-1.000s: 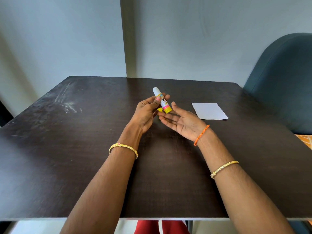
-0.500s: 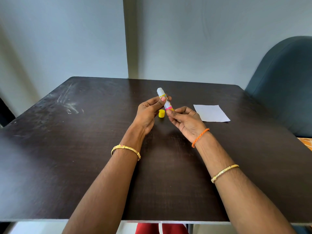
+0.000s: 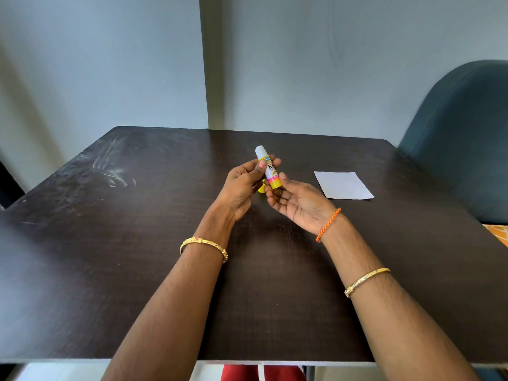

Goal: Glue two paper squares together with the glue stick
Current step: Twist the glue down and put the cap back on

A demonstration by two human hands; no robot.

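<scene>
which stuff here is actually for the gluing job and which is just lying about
For the job:
- glue stick, uncapped, gripped by the left hand
- yellow cap on the table, mostly hidden behind the hands
- white paper on the table
- right hand, touching the stick's base

Lying about:
- dark table
- teal chair

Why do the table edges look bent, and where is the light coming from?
Head view: the wide-angle lens bows the table edges and stretches the forearms; soft light from the left gives a pale sheen there, with faint shadows under the left hand and right hand; the glue stick label stays sharp.
</scene>
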